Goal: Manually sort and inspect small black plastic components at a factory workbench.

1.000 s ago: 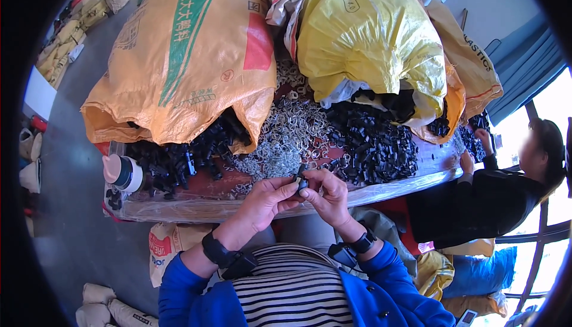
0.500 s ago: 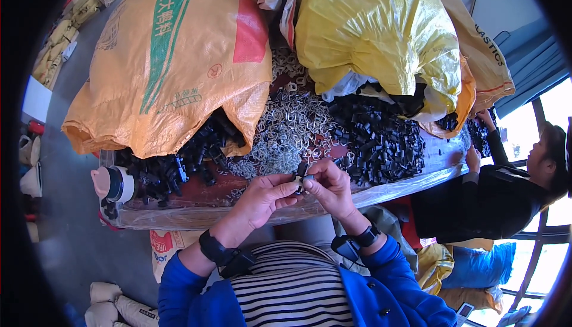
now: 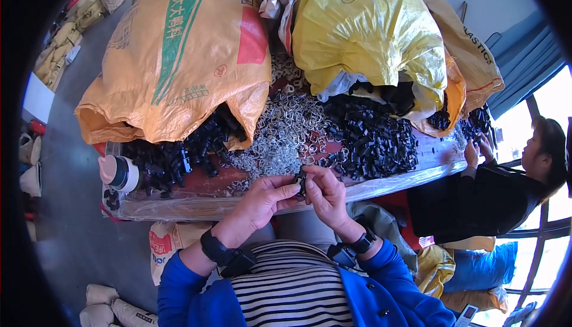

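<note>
Over the table's near edge, my left hand [image 3: 266,201] pinches a small black plastic part [image 3: 301,185] between thumb and fingers. My right hand [image 3: 328,199] meets it from the other side, thumb and forefinger closed at the part; my fingertips hide some of it. Just beyond my hands lies a heap of tiny silvery metal pieces [image 3: 273,159], running back into bent metal loops [image 3: 296,115]. To the right spreads a pile of black plastic pieces [image 3: 381,142]. Larger black parts [image 3: 176,163] spill out at the left.
An orange woven sack [image 3: 190,71] and a yellow sack [image 3: 366,35] bulge over the table's far side. At its left corner stands a container with a pink lid [image 3: 119,173]. A co-worker [image 3: 494,190] handles pieces at the right end. Plastic film [image 3: 173,209] wraps the table's near edge.
The view has shifted slightly. My right fingers have changed their hold at the black part, which stays between my hands. The co-worker's outstretched hand has come back beside the other.
</note>
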`<state>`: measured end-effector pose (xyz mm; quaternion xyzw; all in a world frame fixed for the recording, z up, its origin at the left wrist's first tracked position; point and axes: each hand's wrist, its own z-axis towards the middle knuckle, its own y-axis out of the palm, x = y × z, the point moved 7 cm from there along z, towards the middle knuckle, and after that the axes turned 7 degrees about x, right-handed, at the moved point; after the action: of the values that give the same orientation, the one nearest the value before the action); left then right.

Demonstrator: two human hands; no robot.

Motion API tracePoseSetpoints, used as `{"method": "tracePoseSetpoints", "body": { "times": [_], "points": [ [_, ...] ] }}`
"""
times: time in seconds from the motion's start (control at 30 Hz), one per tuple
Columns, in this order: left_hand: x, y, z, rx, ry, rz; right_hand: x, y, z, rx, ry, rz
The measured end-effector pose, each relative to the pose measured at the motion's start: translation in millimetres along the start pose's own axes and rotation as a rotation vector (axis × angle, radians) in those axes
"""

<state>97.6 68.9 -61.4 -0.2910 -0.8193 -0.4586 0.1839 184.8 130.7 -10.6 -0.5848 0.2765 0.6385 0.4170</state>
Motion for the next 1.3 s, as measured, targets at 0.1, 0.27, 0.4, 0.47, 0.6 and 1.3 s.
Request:
{"method": "tracePoseSetpoints", "body": {
  "times": [0.1,0.27,0.4,0.47,0.6,1.3],
  "points": [
    [0,3,-4,-0.015,0.013,0.004,-4,-1,-5,-0.004,-0.075,-0.043],
    [2,0,-8,-0.035,0.031,-0.017,-19,4,-11,0.010,-0.430,-0.312],
    [2,-2,-2,-0.041,0.012,-0.076,-17,7,-10,0.056,-0.498,-0.356],
    [7,-11,-2,0.003,0.046,-0.074,-5,5,-3,0.026,-0.303,-0.279],
    [21,-40,-9,0.072,0.174,-0.068,24,20,10,-0.087,0.097,0.063],
    [81,-248,-169,0.912,0.799,0.184,-4,178,11,-0.575,-0.339,-0.166]
  ]
}}
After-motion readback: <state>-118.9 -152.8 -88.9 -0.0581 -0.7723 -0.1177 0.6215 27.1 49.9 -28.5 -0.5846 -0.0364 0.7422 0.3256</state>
